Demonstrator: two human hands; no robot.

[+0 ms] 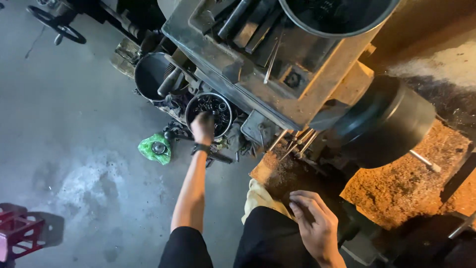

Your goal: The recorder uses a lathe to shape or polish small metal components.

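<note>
Left hand: the left hand (203, 127) sits at the centre of the frame, at the end of an arm stretched straight out and down; a dark wristband circles the wrist. The fingers are curled down into the mouth of the small round bucket (210, 110), and the back of the hand hides the fingertips, so whether they pinch anything cannot be told.
Small bucket: it stands on the grey concrete floor (74, 149) just above centre, against the foot of the machine, and is filled with dark metal rings and small parts.
Right hand: the right hand (313, 226) lies in the lower right of the frame, palm down, fingers loosely spread and slightly bent. The fingertips rest on the edge of the machine beside a patch of brownish metal swarf (277, 171); it grips nothing.
Machine: a heavy grey metal machine (258, 64) fills the upper right, with a black round housing (391, 119) to its right.
Larger bucket: a second dark bucket (151, 74) stands up and to the left of the small one, a handle sticking out of it.
Green bag: a crumpled green plastic bag (151, 149) holding a round metal piece lies on the floor just left of the left wrist.
Red stool: a red frame (17, 231) shows at the lower left edge.
</note>
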